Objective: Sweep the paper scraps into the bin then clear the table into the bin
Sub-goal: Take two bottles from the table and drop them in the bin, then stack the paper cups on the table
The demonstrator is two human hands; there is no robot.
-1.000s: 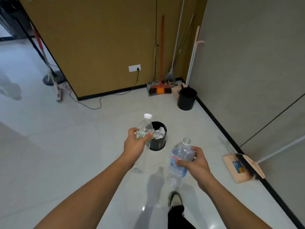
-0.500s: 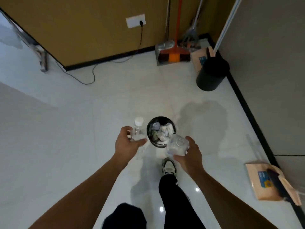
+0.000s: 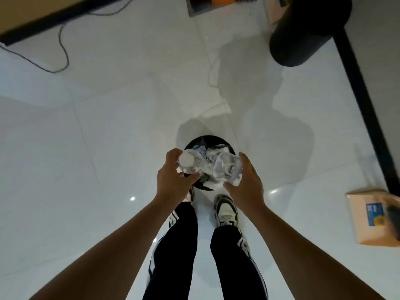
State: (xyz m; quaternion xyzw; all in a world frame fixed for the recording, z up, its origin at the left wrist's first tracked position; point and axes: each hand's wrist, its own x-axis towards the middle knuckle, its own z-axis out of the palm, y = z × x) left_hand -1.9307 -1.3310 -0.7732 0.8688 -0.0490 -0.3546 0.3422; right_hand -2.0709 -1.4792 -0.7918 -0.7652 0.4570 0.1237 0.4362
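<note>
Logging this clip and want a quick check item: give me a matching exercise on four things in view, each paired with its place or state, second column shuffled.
Things:
1. capped bottle
2. small bin
3. tall black bin
4. dustpan

Places or states:
A. on the floor at the right edge
B. gripped by the left hand
C. at the top right, by the wall
D. by the shoes, paper scraps inside

Pairs: 1-B, 2-D, 3-C, 4-A
</note>
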